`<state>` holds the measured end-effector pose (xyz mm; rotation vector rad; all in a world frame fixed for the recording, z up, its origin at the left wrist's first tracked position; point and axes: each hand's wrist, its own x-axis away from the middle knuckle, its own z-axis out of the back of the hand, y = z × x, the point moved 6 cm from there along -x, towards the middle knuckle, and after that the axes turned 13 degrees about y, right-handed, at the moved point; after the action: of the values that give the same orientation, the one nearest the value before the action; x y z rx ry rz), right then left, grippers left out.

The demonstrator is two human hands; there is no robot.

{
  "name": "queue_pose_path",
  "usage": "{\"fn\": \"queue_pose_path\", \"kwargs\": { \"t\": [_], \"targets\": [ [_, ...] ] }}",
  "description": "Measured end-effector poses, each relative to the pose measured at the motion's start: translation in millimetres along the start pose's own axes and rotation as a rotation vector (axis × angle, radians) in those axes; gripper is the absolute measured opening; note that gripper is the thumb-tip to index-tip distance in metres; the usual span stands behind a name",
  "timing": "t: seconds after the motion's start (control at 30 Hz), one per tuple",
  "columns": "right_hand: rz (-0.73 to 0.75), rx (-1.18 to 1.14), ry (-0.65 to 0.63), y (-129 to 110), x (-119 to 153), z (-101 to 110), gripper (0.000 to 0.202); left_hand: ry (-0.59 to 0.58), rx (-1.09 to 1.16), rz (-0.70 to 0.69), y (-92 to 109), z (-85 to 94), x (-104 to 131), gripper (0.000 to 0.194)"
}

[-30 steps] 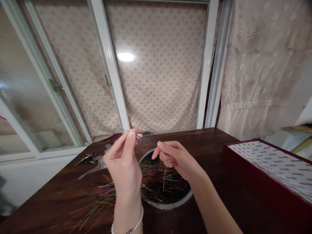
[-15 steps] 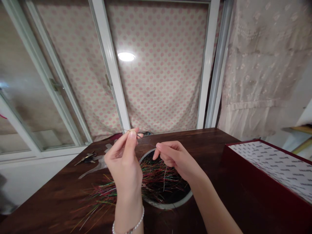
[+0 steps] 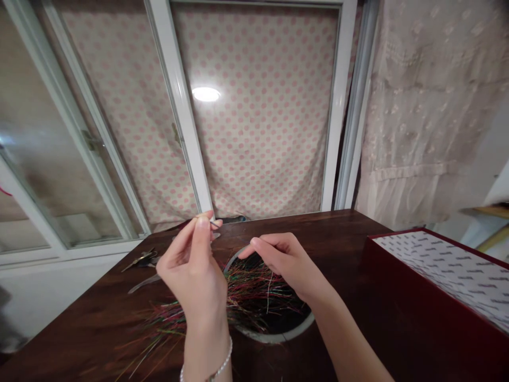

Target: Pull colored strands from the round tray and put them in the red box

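Left hand [image 3: 194,270]: pinching a thin dark strand [image 3: 213,225] above the table [image 3: 334,228] | multicoloured strands [image 3: 254,289]: lying partly within a round tray [image 3: 278,337], extending leftward | right hand [image 3: 288,260]: thumb is resting against index finger, any pinched strand indiscernible; white strand [image 3: 269,293] is hanging below | red box [image 3: 417,297]: standing rightmost

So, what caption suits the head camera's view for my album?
Left hand pinching a thin dark piece, right hand apart, colorful strands spread across round dish and tabletop.
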<state>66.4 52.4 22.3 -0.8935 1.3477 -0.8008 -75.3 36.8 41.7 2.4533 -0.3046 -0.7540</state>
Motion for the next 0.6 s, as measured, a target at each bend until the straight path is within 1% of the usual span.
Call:
{"fn": "queue_pose_path", "kwargs": {
  "t": [0.1,0.23,0.33,0.5,0.6],
  "targets": [
    [0.006,0.0,-0.053,2.2,-0.3,2.4,0.034,0.032,-0.013,0.005,-2.8,5.1,-8.9,0.012],
    [0.016,0.046,-0.069,4.6,-0.8,3.8,0.031,0.051,0.055,0.064,-5.1,8.4,-16.3,0.009],
    [0.047,0.098,-0.094,4.5,-0.2,-1.4,0.03,0.067,0.061,0.063,-1.6,9.2,-16.2,0.009],
    [0.159,0.231,-0.099,0.4,1.6,-6.2,0.029,0.086,0.003,0.031,6.5,10.5,-13.5,0.009],
    [0.121,0.292,-0.128,2.8,2.7,-0.6,0.026,0.091,0.035,0.035,6.9,14.0,-19.0,0.008]
  ]
}}
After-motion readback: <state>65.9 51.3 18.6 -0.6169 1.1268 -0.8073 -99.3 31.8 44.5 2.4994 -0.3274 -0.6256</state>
